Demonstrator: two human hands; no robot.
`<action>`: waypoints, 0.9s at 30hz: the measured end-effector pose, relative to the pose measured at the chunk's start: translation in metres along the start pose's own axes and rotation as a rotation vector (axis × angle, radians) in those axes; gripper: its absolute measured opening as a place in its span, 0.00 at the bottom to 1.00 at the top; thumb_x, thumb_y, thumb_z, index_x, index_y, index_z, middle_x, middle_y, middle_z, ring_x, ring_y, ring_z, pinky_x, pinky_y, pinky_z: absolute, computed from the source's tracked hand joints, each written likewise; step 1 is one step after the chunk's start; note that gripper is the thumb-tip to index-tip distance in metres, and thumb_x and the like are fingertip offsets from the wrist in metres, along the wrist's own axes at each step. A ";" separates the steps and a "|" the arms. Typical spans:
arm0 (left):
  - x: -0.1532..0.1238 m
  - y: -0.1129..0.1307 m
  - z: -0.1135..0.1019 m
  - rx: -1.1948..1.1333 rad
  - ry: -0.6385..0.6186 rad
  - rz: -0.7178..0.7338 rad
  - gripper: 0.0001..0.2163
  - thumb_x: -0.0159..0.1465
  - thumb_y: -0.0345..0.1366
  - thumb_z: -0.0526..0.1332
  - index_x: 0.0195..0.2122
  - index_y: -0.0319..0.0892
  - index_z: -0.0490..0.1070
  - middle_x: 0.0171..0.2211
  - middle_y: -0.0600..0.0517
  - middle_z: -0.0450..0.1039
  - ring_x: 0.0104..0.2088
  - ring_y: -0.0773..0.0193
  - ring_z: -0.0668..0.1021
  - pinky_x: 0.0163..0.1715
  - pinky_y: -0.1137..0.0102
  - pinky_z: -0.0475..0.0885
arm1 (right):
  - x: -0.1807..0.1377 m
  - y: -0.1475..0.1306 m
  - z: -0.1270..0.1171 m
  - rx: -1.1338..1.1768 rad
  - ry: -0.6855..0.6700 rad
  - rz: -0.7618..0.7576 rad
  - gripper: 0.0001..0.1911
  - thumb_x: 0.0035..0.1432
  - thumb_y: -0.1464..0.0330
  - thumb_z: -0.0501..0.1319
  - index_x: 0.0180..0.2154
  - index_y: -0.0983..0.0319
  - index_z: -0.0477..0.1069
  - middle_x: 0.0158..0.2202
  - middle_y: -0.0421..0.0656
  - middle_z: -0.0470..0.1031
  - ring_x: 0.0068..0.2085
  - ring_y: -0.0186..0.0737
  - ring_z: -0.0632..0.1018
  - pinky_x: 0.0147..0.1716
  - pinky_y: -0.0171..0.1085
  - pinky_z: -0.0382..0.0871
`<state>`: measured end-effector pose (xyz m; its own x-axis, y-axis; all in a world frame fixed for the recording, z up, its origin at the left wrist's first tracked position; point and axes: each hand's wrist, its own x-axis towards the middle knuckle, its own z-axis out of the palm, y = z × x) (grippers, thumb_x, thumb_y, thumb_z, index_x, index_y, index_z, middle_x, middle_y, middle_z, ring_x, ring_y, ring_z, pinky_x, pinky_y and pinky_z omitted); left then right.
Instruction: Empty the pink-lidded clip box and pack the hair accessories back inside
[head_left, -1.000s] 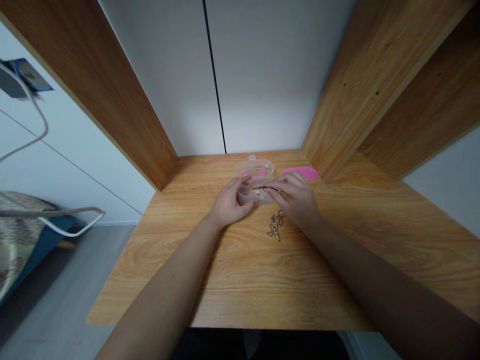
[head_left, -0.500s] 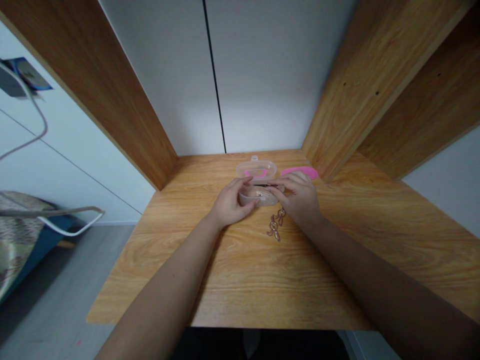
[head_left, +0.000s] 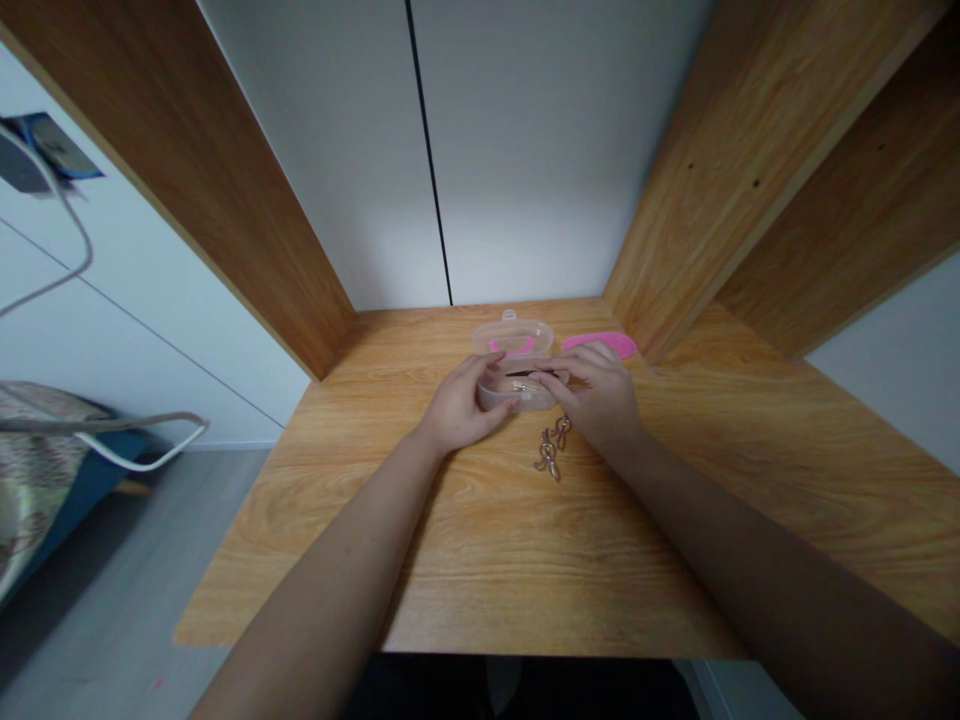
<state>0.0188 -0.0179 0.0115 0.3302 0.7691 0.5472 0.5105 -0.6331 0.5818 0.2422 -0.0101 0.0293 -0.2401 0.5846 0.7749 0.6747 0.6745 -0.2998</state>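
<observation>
A small clear plastic case [head_left: 536, 402] sits on the desk with its lid [head_left: 480, 335] tipped back, and small shiny bits [head_left: 519, 387] lie inside. My left hand [head_left: 463, 405] is curled around the case's left end, thumb in front and fingers behind. Over the case's right side, my right hand [head_left: 600, 392] pinches a thin dark tweezer-like tool [head_left: 517, 374] between thumb and fingers. Its tip points left above the case; the exact kind is too small to tell. Two looped, gold-coloured metal pieces [head_left: 548, 455] lie in front, near my right wrist.
A flat pink oval piece [head_left: 611, 343] lies behind my right hand. Wooden uprights [head_left: 675, 240] stand on both sides of the wooden desk [head_left: 465, 560], with a white panel [head_left: 517, 180] at the back. White cables [head_left: 82, 230] hang at the left.
The thin dark tool has shifted very slightly in my right hand's pinch, its tip a little lower. Both hands and the case otherwise stay in place.
</observation>
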 end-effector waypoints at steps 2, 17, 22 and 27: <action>0.000 0.000 0.000 0.002 0.001 0.002 0.28 0.61 0.40 0.68 0.61 0.42 0.65 0.50 0.43 0.75 0.49 0.54 0.79 0.53 0.56 0.75 | 0.000 0.000 0.000 0.004 -0.003 0.005 0.05 0.61 0.62 0.68 0.35 0.55 0.82 0.33 0.43 0.82 0.39 0.48 0.76 0.42 0.48 0.68; -0.001 -0.005 0.003 -0.021 0.017 0.030 0.28 0.60 0.41 0.69 0.61 0.43 0.65 0.52 0.42 0.75 0.51 0.52 0.78 0.53 0.54 0.74 | -0.001 0.002 0.001 0.006 -0.004 -0.007 0.06 0.62 0.62 0.67 0.35 0.56 0.82 0.33 0.43 0.81 0.39 0.46 0.76 0.42 0.46 0.67; 0.000 -0.006 0.004 -0.018 0.025 0.037 0.29 0.60 0.41 0.69 0.61 0.43 0.65 0.52 0.42 0.75 0.50 0.52 0.79 0.53 0.54 0.75 | -0.001 0.000 0.001 0.002 -0.016 -0.009 0.07 0.63 0.62 0.66 0.36 0.57 0.82 0.34 0.43 0.82 0.39 0.46 0.76 0.41 0.45 0.66; -0.001 -0.006 0.004 -0.016 0.027 0.035 0.28 0.60 0.41 0.69 0.61 0.43 0.65 0.51 0.42 0.75 0.50 0.53 0.79 0.52 0.55 0.75 | 0.000 -0.004 -0.002 0.003 -0.041 0.007 0.11 0.67 0.63 0.60 0.37 0.59 0.81 0.34 0.44 0.81 0.39 0.46 0.76 0.41 0.45 0.67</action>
<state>0.0189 -0.0141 0.0051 0.3263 0.7438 0.5834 0.4862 -0.6613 0.5711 0.2404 -0.0136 0.0316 -0.2639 0.6072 0.7494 0.6745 0.6715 -0.3066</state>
